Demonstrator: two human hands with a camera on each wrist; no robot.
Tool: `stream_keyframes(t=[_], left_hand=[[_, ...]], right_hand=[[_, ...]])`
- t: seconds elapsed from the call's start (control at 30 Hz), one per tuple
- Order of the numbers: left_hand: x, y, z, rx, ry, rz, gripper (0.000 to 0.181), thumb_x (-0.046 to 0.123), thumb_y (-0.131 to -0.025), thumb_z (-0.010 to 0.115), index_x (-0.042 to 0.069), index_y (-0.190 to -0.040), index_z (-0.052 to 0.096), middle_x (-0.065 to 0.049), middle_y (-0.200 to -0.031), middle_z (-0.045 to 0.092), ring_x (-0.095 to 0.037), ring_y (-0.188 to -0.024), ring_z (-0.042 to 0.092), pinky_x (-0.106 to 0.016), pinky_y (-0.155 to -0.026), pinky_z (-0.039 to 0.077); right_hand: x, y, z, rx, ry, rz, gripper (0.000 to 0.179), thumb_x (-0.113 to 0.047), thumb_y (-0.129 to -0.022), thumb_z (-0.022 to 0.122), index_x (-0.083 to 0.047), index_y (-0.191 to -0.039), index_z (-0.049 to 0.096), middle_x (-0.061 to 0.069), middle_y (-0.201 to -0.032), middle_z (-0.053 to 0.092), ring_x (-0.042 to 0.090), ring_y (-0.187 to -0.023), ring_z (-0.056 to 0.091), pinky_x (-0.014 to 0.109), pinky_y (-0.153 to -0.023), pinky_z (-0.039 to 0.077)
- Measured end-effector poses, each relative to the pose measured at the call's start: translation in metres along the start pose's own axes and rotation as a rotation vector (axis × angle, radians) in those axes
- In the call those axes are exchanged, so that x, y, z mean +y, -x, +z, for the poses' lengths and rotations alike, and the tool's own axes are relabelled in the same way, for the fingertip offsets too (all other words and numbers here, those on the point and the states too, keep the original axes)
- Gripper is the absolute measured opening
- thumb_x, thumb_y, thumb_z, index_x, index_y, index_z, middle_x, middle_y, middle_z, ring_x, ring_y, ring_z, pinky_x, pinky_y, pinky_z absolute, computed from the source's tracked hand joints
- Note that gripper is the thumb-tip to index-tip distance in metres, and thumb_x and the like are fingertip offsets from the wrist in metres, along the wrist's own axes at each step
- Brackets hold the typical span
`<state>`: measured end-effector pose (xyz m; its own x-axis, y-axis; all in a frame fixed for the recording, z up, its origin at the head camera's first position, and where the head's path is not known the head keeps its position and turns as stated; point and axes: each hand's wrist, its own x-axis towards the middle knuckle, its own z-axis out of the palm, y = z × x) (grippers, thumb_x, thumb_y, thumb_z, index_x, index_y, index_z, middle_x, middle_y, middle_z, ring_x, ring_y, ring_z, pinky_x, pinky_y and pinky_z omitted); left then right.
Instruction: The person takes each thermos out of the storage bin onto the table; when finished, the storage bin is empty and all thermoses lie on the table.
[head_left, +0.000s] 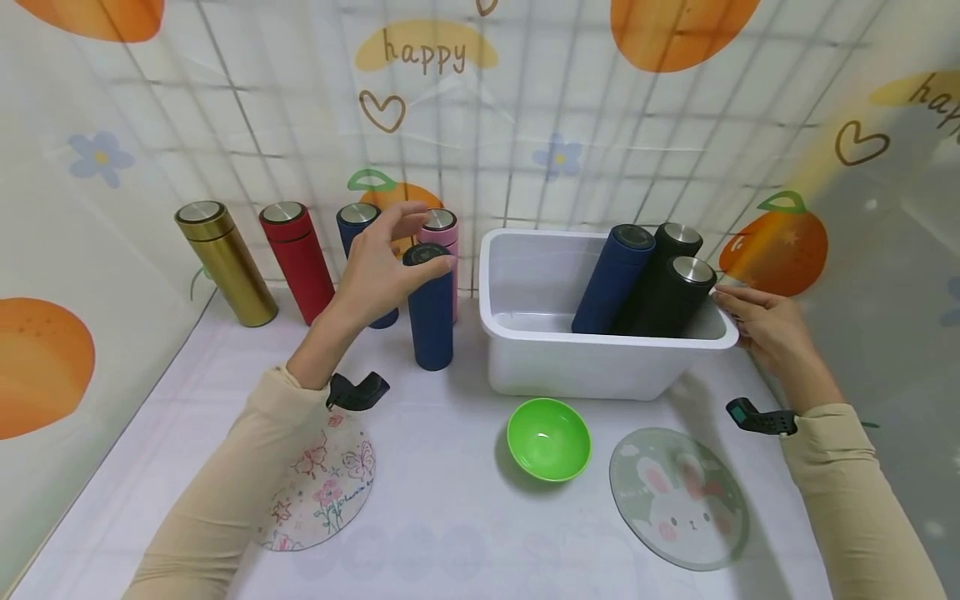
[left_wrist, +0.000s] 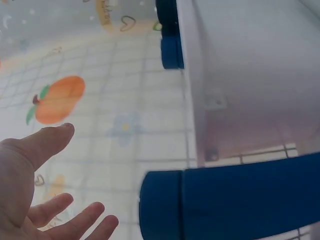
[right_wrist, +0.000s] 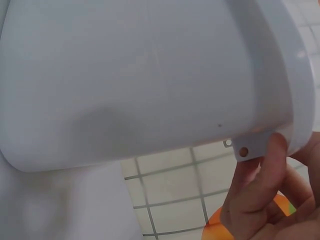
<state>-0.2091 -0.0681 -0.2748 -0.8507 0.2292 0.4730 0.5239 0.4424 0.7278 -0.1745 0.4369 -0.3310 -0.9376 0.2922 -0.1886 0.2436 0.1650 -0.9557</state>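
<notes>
My left hand (head_left: 381, 265) is over a navy thermos bottle (head_left: 432, 329) that stands upright left of a white plastic bin (head_left: 577, 367). In the left wrist view its thumb and fingers (left_wrist: 77, 220) are spread, with a gap to the navy bottle (left_wrist: 240, 197). My right hand (head_left: 776, 333) grips the bin's right end at the rim; in the right wrist view the fingers (right_wrist: 275, 165) pinch the edge beside a small tab with a hole. Inside the bin lean a blue bottle (head_left: 611, 279) and two dark bottles with steel lids (head_left: 663, 300).
Behind and left stand a gold bottle (head_left: 232, 271), a red bottle (head_left: 298, 262), another navy bottle (head_left: 357, 221) and a pink bottle (head_left: 441, 229). In front are a green bowl (head_left: 549, 440), a rabbit-print round mat (head_left: 678, 500) and a floral round mat (head_left: 330, 483), partly under the left sleeve.
</notes>
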Motion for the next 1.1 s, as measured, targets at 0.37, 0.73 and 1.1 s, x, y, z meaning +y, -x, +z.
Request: stream_keyframes(t=[0.37, 0.73, 1.1], left_hand=[[0.027, -0.015, 0.027, -0.066, 0.088, 0.047, 0.069, 0.031, -0.083, 0.083, 0.013, -0.142, 0.051, -0.005, -0.138, 0.059, -0.02, -0.123, 0.057, -0.042, -0.102, 0.047], [0.051, -0.036, 0.054, -0.143, 0.121, 0.063, 0.07, 0.036, -0.083, 0.083, 0.018, -0.142, 0.051, -0.001, -0.136, 0.058, -0.016, -0.123, 0.056, -0.041, -0.1, 0.048], [0.066, -0.062, 0.067, -0.159, 0.066, 0.077, 0.068, 0.038, -0.083, 0.082, 0.019, -0.141, 0.052, 0.0, -0.133, 0.061, -0.012, -0.119, 0.059, -0.028, -0.094, 0.05]], right_hand=[[0.004, 0.0, -0.004, 0.013, -0.026, -0.015, 0.041, -0.038, -0.084, 0.079, -0.023, -0.122, 0.074, -0.006, -0.099, 0.06, 0.011, -0.074, 0.06, 0.024, -0.064, 0.057], [0.006, 0.0, -0.003, 0.019, -0.073, -0.035, 0.012, -0.033, -0.086, 0.078, -0.031, -0.098, 0.079, -0.006, -0.094, 0.061, 0.009, -0.072, 0.061, 0.023, -0.061, 0.056], [0.005, 0.0, 0.002, 0.024, -0.145, -0.039, 0.033, -0.03, -0.086, 0.08, -0.018, -0.116, 0.077, -0.007, -0.089, 0.064, 0.01, -0.067, 0.061, 0.023, -0.057, 0.055]])
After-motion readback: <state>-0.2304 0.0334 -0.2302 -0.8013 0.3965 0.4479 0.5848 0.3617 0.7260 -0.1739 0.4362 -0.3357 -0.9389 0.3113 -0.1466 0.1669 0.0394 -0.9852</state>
